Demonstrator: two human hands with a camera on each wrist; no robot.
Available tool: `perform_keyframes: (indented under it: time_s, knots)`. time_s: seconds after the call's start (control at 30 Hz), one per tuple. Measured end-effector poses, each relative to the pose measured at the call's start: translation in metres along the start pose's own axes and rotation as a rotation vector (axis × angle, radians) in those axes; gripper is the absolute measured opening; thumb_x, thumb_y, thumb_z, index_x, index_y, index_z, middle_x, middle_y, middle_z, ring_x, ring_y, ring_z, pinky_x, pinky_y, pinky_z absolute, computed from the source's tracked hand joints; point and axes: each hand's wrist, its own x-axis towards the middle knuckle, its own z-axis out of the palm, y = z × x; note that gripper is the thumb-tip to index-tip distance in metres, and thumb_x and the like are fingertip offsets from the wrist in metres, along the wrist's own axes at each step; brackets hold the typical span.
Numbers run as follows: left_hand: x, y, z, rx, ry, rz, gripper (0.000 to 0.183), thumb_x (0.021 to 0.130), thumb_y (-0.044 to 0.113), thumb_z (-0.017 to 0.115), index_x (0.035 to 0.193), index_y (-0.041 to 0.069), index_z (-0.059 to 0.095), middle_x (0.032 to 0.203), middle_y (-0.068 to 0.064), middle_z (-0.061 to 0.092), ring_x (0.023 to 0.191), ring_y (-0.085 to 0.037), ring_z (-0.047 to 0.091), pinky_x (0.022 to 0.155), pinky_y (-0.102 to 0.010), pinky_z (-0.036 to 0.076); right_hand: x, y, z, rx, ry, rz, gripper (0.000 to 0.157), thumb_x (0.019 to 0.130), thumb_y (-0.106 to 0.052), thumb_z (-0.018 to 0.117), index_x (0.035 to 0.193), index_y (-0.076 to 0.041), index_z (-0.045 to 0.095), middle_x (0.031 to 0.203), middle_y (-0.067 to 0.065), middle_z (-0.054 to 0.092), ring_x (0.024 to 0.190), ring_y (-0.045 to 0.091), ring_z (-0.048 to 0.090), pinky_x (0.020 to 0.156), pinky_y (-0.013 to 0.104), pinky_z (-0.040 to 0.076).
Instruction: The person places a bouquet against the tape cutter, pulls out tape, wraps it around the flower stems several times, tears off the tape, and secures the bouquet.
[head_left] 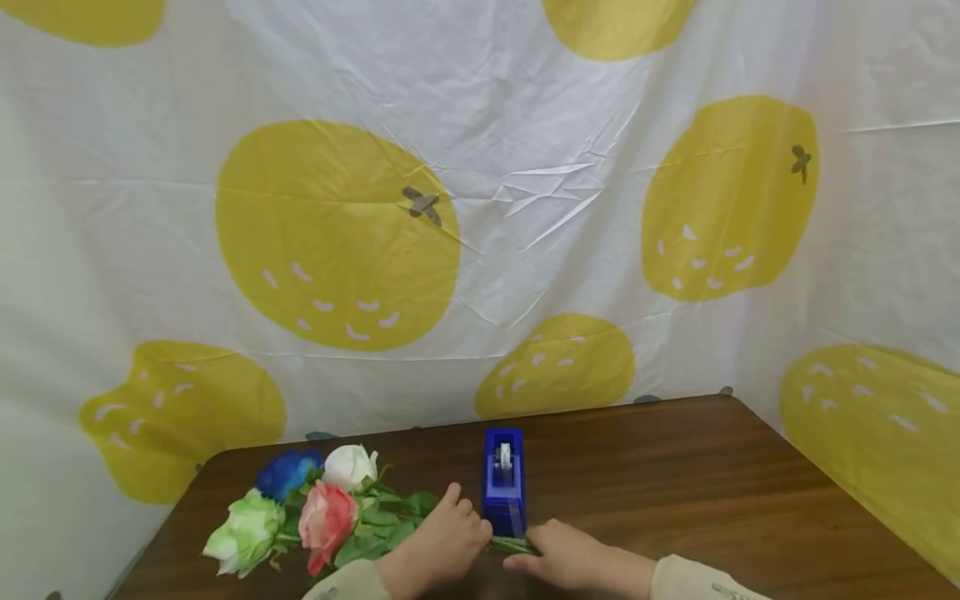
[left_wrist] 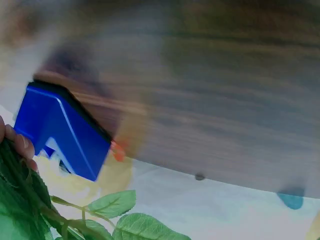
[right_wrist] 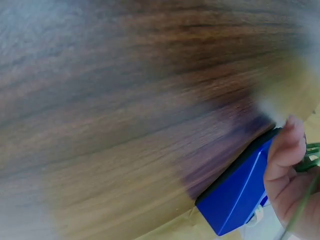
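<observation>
Four-colour blooms make up a bunch of roses: blue [head_left: 288, 473], white [head_left: 350, 467], pink [head_left: 327, 521] and pale green [head_left: 246, 532], lying to the left with leaves [left_wrist: 125, 207] below the heads. My left hand [head_left: 442, 537] grips the bunch by its stems behind the leaves. Farther right, the stem ends [head_left: 512, 544] reach my right hand [head_left: 566, 554], whose thumb and fingers pinch them. A blue tape dispenser [head_left: 504, 515] stands just beyond the stems, between both hands, with a tape roll [head_left: 504, 455] in it. Whether tape touches the stems, I cannot tell.
The dark wooden table [head_left: 675, 483] stretches right of the dispenser and toward the back. Behind it and along both sides hangs a white cloth [head_left: 525, 250] with large yellow fruit prints.
</observation>
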Motion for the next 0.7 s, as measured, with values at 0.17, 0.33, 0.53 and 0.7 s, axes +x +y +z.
perform_keyframes:
  time_s: [0.17, 0.33, 0.53, 0.7]
  knots:
    - [0.000, 0.002, 0.000, -0.011, 0.015, -0.003, 0.022, 0.084, 0.037, 0.059, 0.070, 0.021, 0.054, 0.062, 0.009, 0.055, 0.061, -0.010, 0.049, 0.081, -0.037, 0.038, -0.002, -0.002, 0.003, -0.099, 0.044, -0.017, 0.029, 0.088, -0.037, 0.057, 0.071, -0.013, 0.058, 0.057, -0.012, 0.047, 0.047, 0.000, 0.038, 0.044, 0.020, 0.035]
    - [0.001, 0.002, 0.002, -0.028, 0.002, -0.021, 0.021, 0.083, 0.037, 0.060, 0.070, 0.021, 0.055, 0.062, 0.009, 0.056, 0.061, -0.011, 0.048, 0.080, -0.037, 0.037, -0.001, 0.000, 0.004, -0.176, 0.120, -0.048, 0.028, 0.086, -0.036, 0.059, 0.069, -0.014, 0.057, 0.058, -0.013, 0.043, 0.048, 0.001, 0.034, 0.043, 0.021, 0.034]
    - [0.000, 0.003, 0.003, -0.043, -0.017, -0.031, 0.021, 0.084, 0.037, 0.058, 0.072, 0.021, 0.055, 0.063, 0.009, 0.056, 0.061, -0.011, 0.048, 0.081, -0.037, 0.038, 0.000, 0.003, 0.005, -0.138, 0.119, -0.048, 0.030, 0.086, -0.035, 0.060, 0.065, -0.014, 0.054, 0.056, -0.014, 0.037, 0.047, -0.001, 0.032, 0.042, 0.019, 0.031]
    - [-0.002, 0.003, 0.002, -0.013, 0.030, -0.030, 0.020, 0.083, 0.033, 0.060, 0.070, 0.020, 0.053, 0.061, 0.008, 0.055, 0.060, -0.012, 0.047, 0.081, -0.037, 0.037, 0.003, 0.010, 0.003, 0.101, 0.059, -0.025, 0.029, 0.083, -0.032, 0.064, 0.065, -0.011, 0.055, 0.055, -0.013, 0.037, 0.047, -0.001, 0.031, 0.044, 0.016, 0.028]
